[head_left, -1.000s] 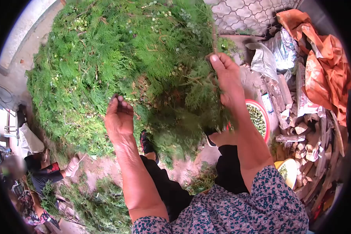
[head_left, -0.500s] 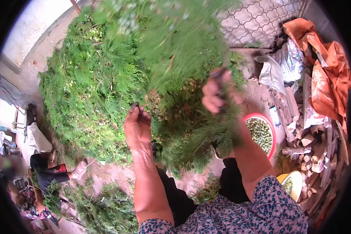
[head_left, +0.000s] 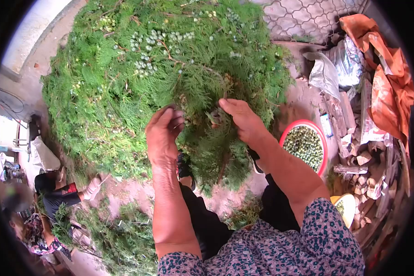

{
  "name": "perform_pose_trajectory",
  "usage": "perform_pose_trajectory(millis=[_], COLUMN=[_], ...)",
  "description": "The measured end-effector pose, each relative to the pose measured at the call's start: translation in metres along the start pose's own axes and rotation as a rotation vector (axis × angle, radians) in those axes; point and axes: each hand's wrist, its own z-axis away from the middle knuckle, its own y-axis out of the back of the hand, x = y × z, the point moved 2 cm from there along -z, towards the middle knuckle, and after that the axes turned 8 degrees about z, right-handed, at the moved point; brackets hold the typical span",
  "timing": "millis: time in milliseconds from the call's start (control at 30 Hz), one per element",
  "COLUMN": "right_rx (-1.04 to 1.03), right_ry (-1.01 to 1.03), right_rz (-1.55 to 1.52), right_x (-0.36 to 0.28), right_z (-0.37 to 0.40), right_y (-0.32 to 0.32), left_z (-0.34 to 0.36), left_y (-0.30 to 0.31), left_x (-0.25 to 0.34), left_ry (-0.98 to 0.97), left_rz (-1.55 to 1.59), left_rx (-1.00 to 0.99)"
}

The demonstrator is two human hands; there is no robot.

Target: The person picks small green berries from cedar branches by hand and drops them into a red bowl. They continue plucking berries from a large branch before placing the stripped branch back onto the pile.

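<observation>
My right hand (head_left: 243,120) grips the woody stem of an evergreen branch (head_left: 198,69) between thumb and fingers. The branch has flat, feathery green sprays and clusters of pale blue-green cones (head_left: 145,66), and it lies over a large heap of cut greenery (head_left: 101,92). To its left, my left hand (head_left: 163,133) is closed, fingers curled in towards the thumb; whatever may be inside them is hidden. Leafy sprays (head_left: 223,152) hang below and between the hands. At the right, a red-rimmed basin (head_left: 325,148) holds many small green cones (head_left: 304,147).
A yellow bowl (head_left: 349,209) stands at the lower right. Stacked firewood (head_left: 361,179), a white sack (head_left: 324,73) and an orange tarp (head_left: 391,96) line the right side. More cut branches (head_left: 124,234) lie at lower left, near another seated person (head_left: 55,202).
The right hand, blurred before, has come down and left with the branch, which now rests across the heap. My left hand has risen slightly and stays curled.
</observation>
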Motion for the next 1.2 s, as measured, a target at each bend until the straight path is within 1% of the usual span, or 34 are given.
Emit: perform_pose_trajectory(millis=[33,100,133,167,200,233,267,333,367,433,467,500,567,600,633,700,733,800,833,900,933,1000,1033,1100,1133,1167,1200], right_rx=[0.005,-0.071,-0.070,-0.084,-0.073,-0.109,-0.150,-0.240,-0.239,-0.006,-0.004,-0.004,-0.044,-0.133,-0.137,0.019,0.016,0.076,0.073,0.040,0.040,0.018,0.013,0.052,0.081,0.073,0.127], right_ry=[-0.013,0.081,0.248,0.410,0.367,0.381,0.411,0.484,0.470,0.222,0.152,0.140,0.099,0.125,0.120,0.125,0.127,0.041,0.042,0.094,0.097,-0.057,-0.060,-0.071,-0.038,-0.048,-0.015], right_rz=[-0.002,0.133,0.429,0.728,0.726,0.682,0.646,0.567,0.565,0.451,0.337,0.336,0.198,0.155,0.155,0.319,0.317,0.328,0.327,0.309,0.312,0.522,0.526,0.667,0.646,0.647,0.624], right_x=[-0.002,-0.008,-0.004,0.001,0.007,0.012,0.012,0.009,0.003,-0.007,-0.011,-0.010,-0.001,0.007,0.012,0.018,0.022,0.030,0.033,0.038,0.043,0.059,0.066,0.083,0.089,0.098,0.107], right_z=[-0.001,0.001,-0.002,-0.007,-0.012,-0.014,-0.019,-0.019,-0.012,0.007,0.015,0.015,0.011,0.003,-0.001,-0.009,-0.015,-0.031,-0.036,-0.046,-0.053,-0.070,-0.074,-0.073,-0.072,-0.070,-0.068], right_y=[-0.001,-0.003,0.007,0.016,0.024,0.027,0.028,0.024,0.015,0.002,-0.004,-0.004,0.000,0.001,-0.002,-0.006,-0.008,-0.009,-0.011,-0.016,-0.013,-0.007,-0.004,0.007,0.011,0.015,0.021], left_z=[0.004,0.014,0.017,0.022,0.024,0.029,0.032,0.034,0.031,0.026,0.027,0.026,0.021,0.015,0.015,0.014,0.014,0.014,0.012,0.007,0.005,0.001,-0.001,-0.001,0.000,0.001,0.002], left_y=[-0.006,-0.018,-0.020,-0.021,-0.028,-0.032,-0.035,-0.036,-0.034,-0.027,-0.027,-0.027,-0.020,-0.015,-0.014,-0.014,-0.014,-0.012,-0.009,0.000,0.002,0.007,0.007,0.007,0.008,0.009,0.008], left_x=[-0.001,-0.010,-0.015,-0.022,-0.025,-0.030,-0.032,-0.033,-0.031,-0.027,-0.024,-0.023,-0.024,-0.031,-0.032,-0.033,-0.032,-0.029,-0.027,-0.024,-0.022,-0.014,-0.012,-0.010,-0.010,-0.010,-0.009], left_ry=[0.012,-0.096,-0.147,-0.084,-0.102,-0.113,-0.081,0.057,0.069,0.049,-0.096,-0.086,-0.220,-0.267,-0.263,-0.318,-0.320,-0.372,-0.373,-0.513,-0.516,-0.572,-0.568,-0.598,-0.617,-0.605,-0.592], left_rz=[-0.001,-0.586,-0.717,-0.718,-0.640,-0.560,-0.551,-0.455,-0.452,-0.486,-0.643,-0.642,-1.028,-1.119,-1.119,-1.429,-1.432,-1.623,-1.625,-1.741,-1.738,-1.524,-1.521,-1.398,-1.394,-1.396,-1.373], left_rx=[0.008,-0.231,-0.319,-0.315,-0.398,-0.478,-0.476,-0.498,-0.492,-0.450,-0.426,-0.420,-0.464,-0.456,-0.450,-0.395,-0.391,-0.284,-0.280,-0.303,-0.302,-0.206,-0.199,-0.213,-0.229,-0.221,-0.254])
